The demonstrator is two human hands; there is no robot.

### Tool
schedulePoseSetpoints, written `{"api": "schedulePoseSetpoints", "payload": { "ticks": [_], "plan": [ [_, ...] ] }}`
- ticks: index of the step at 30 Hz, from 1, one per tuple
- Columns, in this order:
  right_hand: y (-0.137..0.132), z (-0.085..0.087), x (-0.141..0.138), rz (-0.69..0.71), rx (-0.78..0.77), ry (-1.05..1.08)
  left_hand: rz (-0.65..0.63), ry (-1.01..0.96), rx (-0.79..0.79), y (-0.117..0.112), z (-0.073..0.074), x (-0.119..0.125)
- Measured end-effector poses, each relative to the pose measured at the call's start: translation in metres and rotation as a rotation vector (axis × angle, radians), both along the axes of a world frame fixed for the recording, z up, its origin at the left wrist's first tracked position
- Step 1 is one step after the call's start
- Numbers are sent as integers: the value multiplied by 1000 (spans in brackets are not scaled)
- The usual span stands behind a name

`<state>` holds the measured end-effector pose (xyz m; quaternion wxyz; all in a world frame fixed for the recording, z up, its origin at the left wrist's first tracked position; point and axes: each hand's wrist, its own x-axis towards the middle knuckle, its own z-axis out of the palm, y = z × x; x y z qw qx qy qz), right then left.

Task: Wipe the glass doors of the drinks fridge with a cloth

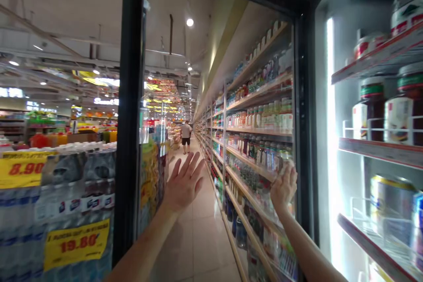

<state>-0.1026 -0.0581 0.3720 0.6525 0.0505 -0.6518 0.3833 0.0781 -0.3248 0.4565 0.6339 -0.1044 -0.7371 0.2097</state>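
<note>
A glass cooler door (301, 150) with a black frame stands swung open in front of me. My left hand (185, 180) is raised before the glass, its fingers stretched out and spread, holding nothing. Farther right, near the hinge side of the frame, my right hand (284, 185) is up at the glass with its fingers extended; it is slightly blurred. Whether either palm presses on the pane, I cannot tell. Shelves of bottles (261, 156) show in the pane behind both hands.
The lit cooler on the right holds dark bottles (367, 108) and cans (390, 200) on wire-fronted shelves (380, 150). Packs of bottled water (76, 205) with yellow price signs (77, 244) stand at left. A person (186, 136) is far down the tiled aisle (201, 238).
</note>
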Motion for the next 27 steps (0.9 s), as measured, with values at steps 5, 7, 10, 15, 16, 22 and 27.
{"api": "schedulePoseSetpoints", "payload": {
  "ticks": [5,7,10,15,16,22,27],
  "plan": [
    [-33,-10,26,70,277,65,-9,3,12,-1,-1,-1],
    [-41,-21,34,113,568,155,-14,-1,9,-3,0,-2],
    [-21,-22,21,104,565,142,-21,10,-12,-5,1,-4],
    [1,-1,3,-3,25,-14,-56,-22,26,-5,0,-7],
    [-7,-2,8,8,105,10,-59,-26,34,-5,0,-7],
    [-18,6,17,69,536,132,-48,-2,10,-4,2,-5],
    [-2,76,-3,23,39,62,-43,4,12,-2,0,-5]
  ]
}}
